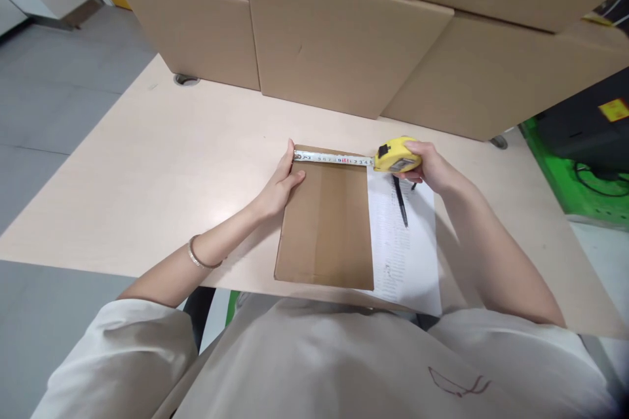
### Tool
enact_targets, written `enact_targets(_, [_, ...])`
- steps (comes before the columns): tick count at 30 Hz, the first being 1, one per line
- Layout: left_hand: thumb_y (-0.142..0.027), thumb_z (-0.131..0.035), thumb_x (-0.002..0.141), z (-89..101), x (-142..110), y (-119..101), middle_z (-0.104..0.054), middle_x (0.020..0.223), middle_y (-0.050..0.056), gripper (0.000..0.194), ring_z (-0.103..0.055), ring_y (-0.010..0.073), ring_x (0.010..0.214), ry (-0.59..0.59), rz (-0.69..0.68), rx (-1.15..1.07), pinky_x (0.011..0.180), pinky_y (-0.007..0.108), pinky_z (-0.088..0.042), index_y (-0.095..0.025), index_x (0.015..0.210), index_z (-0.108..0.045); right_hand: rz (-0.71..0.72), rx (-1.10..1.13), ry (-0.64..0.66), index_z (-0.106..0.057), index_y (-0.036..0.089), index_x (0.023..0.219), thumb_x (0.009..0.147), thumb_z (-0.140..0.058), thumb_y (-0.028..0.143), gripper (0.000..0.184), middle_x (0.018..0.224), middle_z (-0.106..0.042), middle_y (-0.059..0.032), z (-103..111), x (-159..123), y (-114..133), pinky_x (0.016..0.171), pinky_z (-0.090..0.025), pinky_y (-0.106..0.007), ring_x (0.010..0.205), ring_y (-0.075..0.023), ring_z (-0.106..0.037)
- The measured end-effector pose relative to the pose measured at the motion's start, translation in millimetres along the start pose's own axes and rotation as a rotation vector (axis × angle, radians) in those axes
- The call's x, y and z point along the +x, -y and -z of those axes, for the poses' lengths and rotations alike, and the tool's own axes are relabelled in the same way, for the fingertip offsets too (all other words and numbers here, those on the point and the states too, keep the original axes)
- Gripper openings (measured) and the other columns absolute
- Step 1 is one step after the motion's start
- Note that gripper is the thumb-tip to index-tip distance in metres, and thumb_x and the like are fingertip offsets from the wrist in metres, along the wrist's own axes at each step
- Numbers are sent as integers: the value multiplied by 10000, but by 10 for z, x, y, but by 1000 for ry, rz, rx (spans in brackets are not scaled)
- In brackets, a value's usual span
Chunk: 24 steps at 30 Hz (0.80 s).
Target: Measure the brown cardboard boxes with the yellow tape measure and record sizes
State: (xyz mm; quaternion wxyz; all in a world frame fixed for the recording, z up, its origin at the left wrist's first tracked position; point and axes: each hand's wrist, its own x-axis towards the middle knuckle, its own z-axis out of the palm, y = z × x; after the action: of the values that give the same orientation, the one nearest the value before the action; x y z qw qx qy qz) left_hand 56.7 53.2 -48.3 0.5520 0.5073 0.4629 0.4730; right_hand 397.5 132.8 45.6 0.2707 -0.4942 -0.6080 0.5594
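Note:
A flat cardboard box point(339, 229) with a strip of brown tape down its middle lies near the table's front edge. My left hand point(281, 186) grips its upper left corner, thumb on top and fingers along the side, by the end of the metal tape blade point(334, 158). The blade stretches across the box's far edge. At its other end my right hand point(427, 167) is closed around the yellow tape measure point(396, 154), just past the box's right edge. Partly under the box is a printed sheet of paper point(417, 255), with a black pen point(400, 203) on it below my right hand.
Large cardboard boxes point(339, 39) are stacked along the back of the pale wooden table point(196, 157). Cable holes point(187, 80) sit near the boxes' base. To the right are a green surface point(574, 183) and dark equipment point(580, 124); grey floor point(59, 105) shows at left.

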Motion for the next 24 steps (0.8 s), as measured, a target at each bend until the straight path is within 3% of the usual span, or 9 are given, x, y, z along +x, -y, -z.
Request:
enact_targets(5, [-511,-742,998,10,-13,-8,-138,2046,-26,1089,127,340,1904,5,12,23,1535,533,141,-321,1935,-221,46,7,-58,-637,245,901,864,-717,733,495,586,-595,-2,-96,35,-205,414,-162,-279,410,-119,-332])
enact_targets(11, [-535,-760,988,6,-2,20,-142,2044,-50,1098,151,327,1901,8,2,-3,1530,514,153,-354,1930,-226,52,46,-92,-673,245,920,888,-745,769,530,612,-617,-11,-174,89,-265,391,-178,-281,425,-142,-426])
enact_targets(19, [-537,-718,1022,-1,-29,1,-13,2056,-48,1123,116,311,1907,24,42,11,1543,528,85,-340,1948,-113,17,85,-157,-673,240,892,855,-762,736,505,654,-640,-25,-216,-1,-276,379,-201,-251,440,-133,-456])
enact_targets(24, [-543,-719,1039,-14,-54,-7,-18,2055,-72,1078,28,360,1911,24,71,-16,1550,585,-26,-406,1939,-140,50,103,-90,-644,261,862,890,-732,786,533,575,-558,-2,-213,33,-333,378,-192,-254,426,-150,-431])
